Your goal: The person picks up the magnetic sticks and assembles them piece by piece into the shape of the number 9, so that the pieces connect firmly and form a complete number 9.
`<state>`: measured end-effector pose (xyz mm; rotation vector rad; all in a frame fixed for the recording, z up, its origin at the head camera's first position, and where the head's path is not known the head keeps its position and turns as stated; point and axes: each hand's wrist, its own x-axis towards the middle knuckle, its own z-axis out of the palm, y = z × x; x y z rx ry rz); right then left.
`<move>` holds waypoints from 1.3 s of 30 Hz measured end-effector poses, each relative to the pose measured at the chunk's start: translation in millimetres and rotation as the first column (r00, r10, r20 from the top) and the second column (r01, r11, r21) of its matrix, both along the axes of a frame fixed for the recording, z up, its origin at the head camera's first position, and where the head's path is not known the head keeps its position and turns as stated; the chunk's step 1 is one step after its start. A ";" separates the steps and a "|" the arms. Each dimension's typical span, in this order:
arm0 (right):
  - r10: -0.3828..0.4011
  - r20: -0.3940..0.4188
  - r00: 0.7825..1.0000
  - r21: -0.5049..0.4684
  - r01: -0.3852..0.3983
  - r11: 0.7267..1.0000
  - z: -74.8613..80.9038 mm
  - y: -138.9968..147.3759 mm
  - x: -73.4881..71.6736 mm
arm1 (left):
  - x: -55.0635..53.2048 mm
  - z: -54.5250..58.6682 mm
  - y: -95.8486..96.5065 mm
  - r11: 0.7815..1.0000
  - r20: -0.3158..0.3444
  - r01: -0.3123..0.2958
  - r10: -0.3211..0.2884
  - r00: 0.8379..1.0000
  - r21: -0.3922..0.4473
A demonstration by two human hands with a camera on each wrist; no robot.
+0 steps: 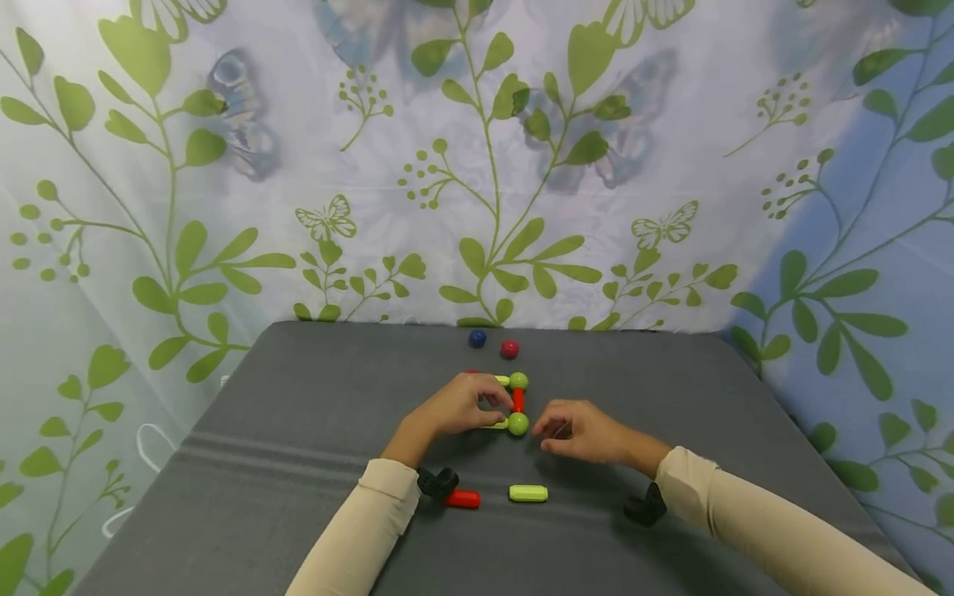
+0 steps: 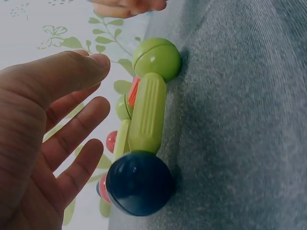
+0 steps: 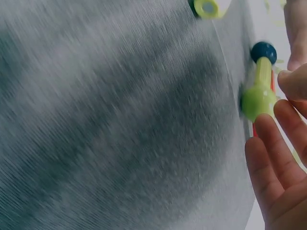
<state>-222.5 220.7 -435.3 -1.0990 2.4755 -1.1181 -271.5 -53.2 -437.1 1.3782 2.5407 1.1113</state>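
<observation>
The left hand hovers over the left part of a joined figure of glossy balls and ribbed bars, its fingers relaxed and spread, holding nothing. The right hand is likewise released, fingers loosely curved, just beside the figure's near right corner; whether a fingertip brushes the ball there, I cannot tell.

The figure lies on the grey cloth-covered table, in front of the person. Its right side has 2 lime-green balls, a near green ball and a far green ball, with a short red bar between them. A ribbed yellow-green bar runs left from the near ball to a glossy dark blue ball; a second yellow-green bar runs left from the far ball towards a partly hidden red ball.

Beyond the figure sit 2 loose balls, 1 blue ball and 1 crimson ball. Nearer the person lie 2 loose bars: a red faceted bar beside the left wrist's black device and a lime faceted bar to its right.
</observation>
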 end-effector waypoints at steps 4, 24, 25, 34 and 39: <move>0.002 0.022 1.000 -0.014 -0.002 1.000 -0.6 -1.8 9.9 | 1.5 1.1 2.5 1.000 -0.003 0.011 -0.011 1.000 0.005; 0.025 -0.020 0.999 -0.073 -0.027 0.997 -15.8 -26.0 55.3 | 4.7 -3.3 6.2 0.998 0.002 0.018 -0.018 1.000 0.054; 0.022 -0.030 0.999 -0.074 -0.025 0.997 -17.6 -25.5 55.5 | 4.0 -4.2 6.0 0.999 -0.004 0.015 -0.015 1.000 0.051; -0.004 -0.129 0.992 -0.022 0.001 1.000 -21.2 -24.8 58.0 | 2.5 -6.5 4.7 0.999 0.008 -0.008 0.008 1.000 0.038; -0.118 -0.187 0.975 0.018 0.123 0.992 -20.1 -23.7 56.8 | 3.8 -6.6 5.8 0.999 0.019 -0.021 0.021 1.000 0.030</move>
